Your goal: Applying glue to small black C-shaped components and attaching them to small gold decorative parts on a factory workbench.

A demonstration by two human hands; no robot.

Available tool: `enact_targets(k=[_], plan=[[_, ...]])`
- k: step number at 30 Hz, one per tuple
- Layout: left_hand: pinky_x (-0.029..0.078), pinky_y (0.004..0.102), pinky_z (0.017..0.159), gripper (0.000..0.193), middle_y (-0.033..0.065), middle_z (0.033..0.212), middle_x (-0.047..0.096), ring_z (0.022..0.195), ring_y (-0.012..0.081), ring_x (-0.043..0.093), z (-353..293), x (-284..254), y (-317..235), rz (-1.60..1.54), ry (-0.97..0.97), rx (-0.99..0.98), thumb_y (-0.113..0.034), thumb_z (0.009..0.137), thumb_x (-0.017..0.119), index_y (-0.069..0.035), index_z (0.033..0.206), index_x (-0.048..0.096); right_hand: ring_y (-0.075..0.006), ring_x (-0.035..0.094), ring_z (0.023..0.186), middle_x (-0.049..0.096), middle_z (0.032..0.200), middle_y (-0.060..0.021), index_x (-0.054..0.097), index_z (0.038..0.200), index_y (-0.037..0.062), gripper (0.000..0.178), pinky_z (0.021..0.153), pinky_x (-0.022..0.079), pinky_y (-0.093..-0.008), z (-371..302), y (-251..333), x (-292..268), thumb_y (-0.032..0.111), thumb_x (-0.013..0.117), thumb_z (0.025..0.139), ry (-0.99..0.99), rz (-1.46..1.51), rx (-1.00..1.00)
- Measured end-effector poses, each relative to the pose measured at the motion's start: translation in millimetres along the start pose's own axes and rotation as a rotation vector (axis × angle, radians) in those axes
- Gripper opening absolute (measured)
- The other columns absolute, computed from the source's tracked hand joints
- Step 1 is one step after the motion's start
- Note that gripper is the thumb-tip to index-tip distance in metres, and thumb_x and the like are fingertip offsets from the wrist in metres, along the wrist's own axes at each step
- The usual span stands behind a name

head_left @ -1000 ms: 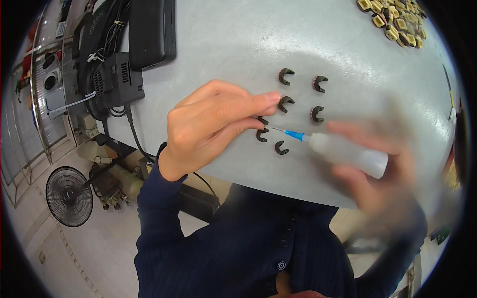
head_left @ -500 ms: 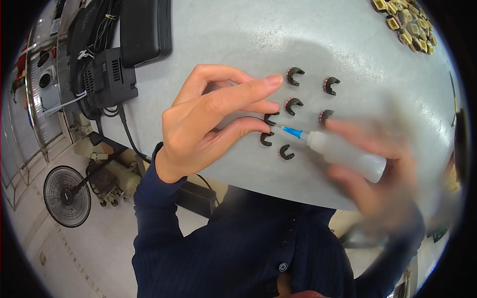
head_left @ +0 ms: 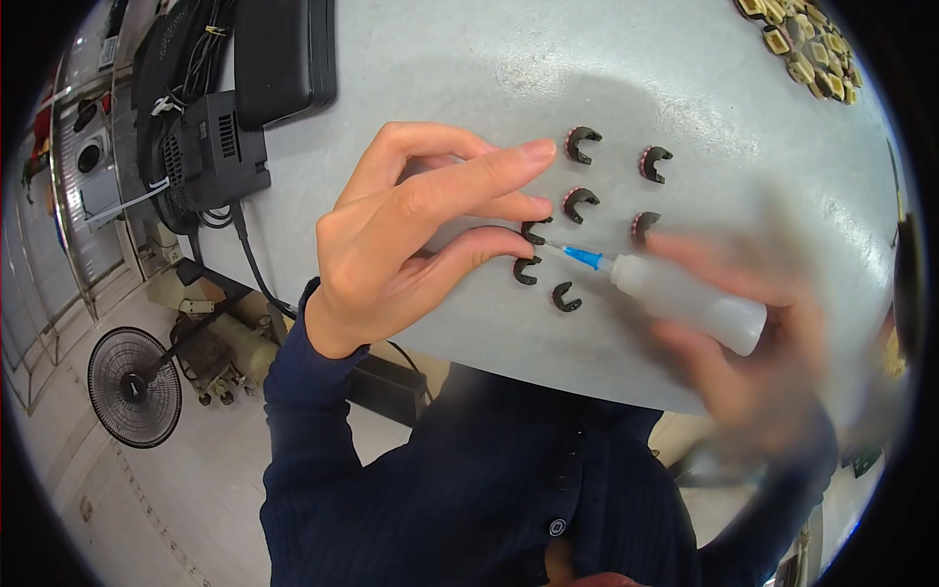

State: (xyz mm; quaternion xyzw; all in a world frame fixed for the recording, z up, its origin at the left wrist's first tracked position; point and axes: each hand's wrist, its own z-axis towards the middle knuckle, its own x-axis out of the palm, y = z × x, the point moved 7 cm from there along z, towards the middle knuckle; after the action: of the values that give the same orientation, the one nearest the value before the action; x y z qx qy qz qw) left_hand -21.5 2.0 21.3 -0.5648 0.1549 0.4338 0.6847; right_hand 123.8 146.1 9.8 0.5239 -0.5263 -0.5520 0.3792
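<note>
My left hand point(head_left: 377, 245) pinches a small black C-shaped piece point(head_left: 534, 233) between thumb and fingertips, partly covering it. My right hand point(head_left: 782, 342), blurred, is wrapped round a translucent white squeeze bottle point(head_left: 693, 301) lying tilted in its grip. A blue needle tip point(head_left: 583, 257) on the bottle points left, its thin needle close to the pinched piece; whether it touches I cannot tell. Just below my left thumb lies another black C-shaped piece point(head_left: 526, 271), with one more C-shaped piece point(head_left: 565, 296) to its lower right. Beyond my fingertips are several more, some showing pinkish outer edges.
All this is on a grey table point(head_left: 440, 59). A pile of yellowish and dark small parts point(head_left: 807, 49) sits at the far right. Along the left edge are a black case point(head_left: 284, 59), a black power adapter point(head_left: 225, 152) and cables. A fan point(head_left: 134, 386) stands on the floor.
The bottle and its needle have drawn back very slightly to the right. My left hand keeps its pinch on the C-shaped piece, almost unmoved.
</note>
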Motion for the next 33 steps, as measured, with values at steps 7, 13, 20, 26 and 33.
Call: enact_targets(k=[7,13,20,26,33], plan=[[0.048,0.0301,0.080,0.067,0.0076,0.083,0.073,0.093,0.0221,0.057,-0.6,0.3,0.4,-0.012,0.000,-0.013,-0.005,0.065,0.082,0.002,0.124,0.051,-0.0328,0.055,0.119,0.057,0.123,-0.0255,0.046,0.116,0.0065,0.045,0.100,0.043,-0.0440,-3.7,-5.1,-1.2,-0.006,0.069,0.079,0.010,0.088,0.023],[0.048,0.0307,0.082,0.068,0.0079,0.085,0.073,0.093,0.0215,0.057,-1.2,0.0,1.2,-0.011,0.018,-0.013,-0.005,0.066,0.082,0.004,0.125,0.048,-0.0323,0.055,0.119,0.058,0.122,-0.0255,0.046,0.115,0.0057,0.045,0.101,0.042,-0.0433,-0.7,-0.5,1.2,-0.001,0.072,0.080,0.016,0.015,-0.016],[0.047,0.0309,0.082,0.069,0.0079,0.085,0.073,0.092,0.0210,0.058,-1.7,-1.8,1.5,-0.005,0.011,0.012,-0.004,0.066,0.082,0.004,0.124,0.047,-0.0315,0.057,0.116,0.060,0.121,-0.0247,0.048,0.114,0.0037,0.043,0.100,0.042,-0.0428,4.1,0.5,2.3,0.002,0.073,0.080,-0.010,-0.008,-0.018],[0.047,0.0311,0.081,0.073,0.0075,0.085,0.073,0.089,0.0207,0.059,2.9,-3.1,-0.4,0.016,0.006,0.008,-0.005,0.065,0.083,0.004,0.127,0.046,-0.0302,0.056,0.117,0.059,0.121,-0.0241,0.048,0.115,0.0034,0.038,0.100,0.042,-0.0427,1.7,1.5,-7.7,0.003,0.070,0.083,-0.038,0.036,-0.012],[0.051,0.0295,0.072,0.064,0.0075,0.092,0.073,0.087,0.0241,0.060,0.6,-9.4,-6.8,-0.044,-0.063,-0.067,0.003,0.062,0.082,0.001,0.119,0.054,-0.0245,0.063,0.096,0.061,0.108,-0.0260,0.046,0.107,-0.0011,0.040,0.080,0.050,-0.0311,-11.5,21.3,-32.8,-0.012,0.070,0.076,-0.312,-0.074,-0.318]])
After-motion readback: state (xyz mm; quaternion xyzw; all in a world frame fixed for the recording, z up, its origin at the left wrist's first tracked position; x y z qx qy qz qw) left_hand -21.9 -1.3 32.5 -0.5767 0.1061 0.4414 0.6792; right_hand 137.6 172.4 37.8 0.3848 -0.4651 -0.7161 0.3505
